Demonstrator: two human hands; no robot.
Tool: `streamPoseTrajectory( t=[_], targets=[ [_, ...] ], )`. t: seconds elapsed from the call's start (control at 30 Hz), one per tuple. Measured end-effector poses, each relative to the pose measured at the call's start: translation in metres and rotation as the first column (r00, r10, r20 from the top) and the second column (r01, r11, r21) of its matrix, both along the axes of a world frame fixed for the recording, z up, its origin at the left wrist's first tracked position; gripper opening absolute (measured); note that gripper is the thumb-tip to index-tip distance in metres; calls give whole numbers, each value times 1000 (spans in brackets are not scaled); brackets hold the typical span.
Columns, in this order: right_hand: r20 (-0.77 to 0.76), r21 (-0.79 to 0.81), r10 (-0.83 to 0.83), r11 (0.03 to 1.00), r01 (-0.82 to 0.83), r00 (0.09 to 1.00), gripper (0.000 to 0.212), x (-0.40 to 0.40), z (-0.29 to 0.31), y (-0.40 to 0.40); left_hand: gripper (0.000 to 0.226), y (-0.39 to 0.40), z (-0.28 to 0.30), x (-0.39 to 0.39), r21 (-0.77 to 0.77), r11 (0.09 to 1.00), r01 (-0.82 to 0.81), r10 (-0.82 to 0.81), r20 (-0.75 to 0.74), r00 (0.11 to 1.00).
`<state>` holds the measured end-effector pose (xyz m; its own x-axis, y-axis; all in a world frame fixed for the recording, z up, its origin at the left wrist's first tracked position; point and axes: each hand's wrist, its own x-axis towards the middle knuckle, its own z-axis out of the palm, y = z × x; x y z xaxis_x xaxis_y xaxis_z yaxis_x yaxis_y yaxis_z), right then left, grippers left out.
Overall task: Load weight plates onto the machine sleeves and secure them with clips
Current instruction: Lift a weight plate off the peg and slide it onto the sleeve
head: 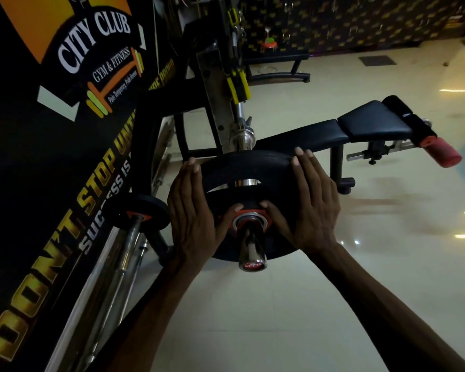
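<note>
A black weight plate (242, 167) with an orange hub sits on a chrome sleeve (251, 253) that points toward me. My left hand (196, 210) lies flat against the plate's left side, fingers straight, thumb at the hub. On the plate's right side, my right hand (309, 202) presses the same way with its thumb near the hub. The sleeve's end with a red cap sticks out below the plate. No clip shows on the sleeve.
A smaller black plate (142, 208) sits on another bar at the left, beside several chrome bars (118, 264) leaning on a black banner wall. A black bench (360, 127) with red foam rollers stands to the right on a pale tiled floor.
</note>
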<state>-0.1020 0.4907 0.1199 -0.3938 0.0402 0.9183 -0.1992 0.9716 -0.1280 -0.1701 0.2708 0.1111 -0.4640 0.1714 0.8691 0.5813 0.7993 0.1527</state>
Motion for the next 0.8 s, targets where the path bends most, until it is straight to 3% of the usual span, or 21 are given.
streamPoseTrajectory(
  t=[0.17, 0.53, 0.8],
  targets=[
    [72, -39, -16, 999, 18, 997, 91, -56, 0, 18, 112, 19, 3, -60, -42, 999, -13, 13, -12, 1000],
    [192, -109, -55, 991, 77, 980, 87, -192, 7, 57, 110, 69, 3, -211, -8, 999, 43, -43, 46, 998],
    [202, -121, -78, 987, 104, 976, 87, -201, 3, 57, 105, 73, 1, -220, -5, 999, 54, -53, 30, 998]
  ],
)
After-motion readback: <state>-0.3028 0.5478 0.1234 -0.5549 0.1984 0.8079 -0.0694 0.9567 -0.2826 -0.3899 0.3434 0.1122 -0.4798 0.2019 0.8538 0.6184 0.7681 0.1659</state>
